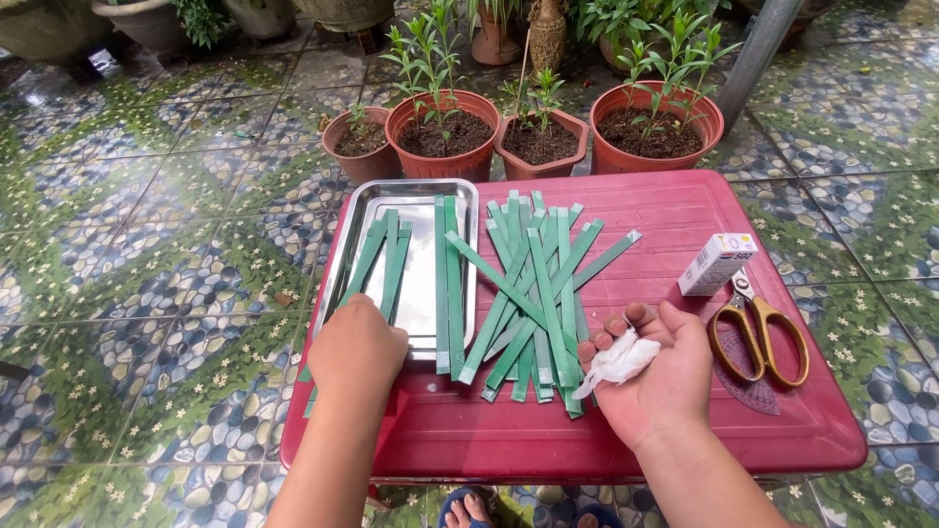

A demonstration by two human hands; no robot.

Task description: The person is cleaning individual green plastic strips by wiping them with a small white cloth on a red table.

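The steel tray (416,196) is shiny and smooth. The red plastic table (685,210) looks matt and ribbed. At four o'clock, the scissors (758,337) have glossy yellow handles.

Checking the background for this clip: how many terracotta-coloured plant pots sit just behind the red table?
4, in a row on the tiled floor: a small pot at left, a larger pot, a low angular pot, and the biggest pot at right. Other pots farther back are cropped.

Green leaf strips (533,293) on a red bench (685,210), silver tray (416,191). Scissors (758,337) have yellow handles. Floor tiles (176,254) are a green-and-blue pebble pattern.
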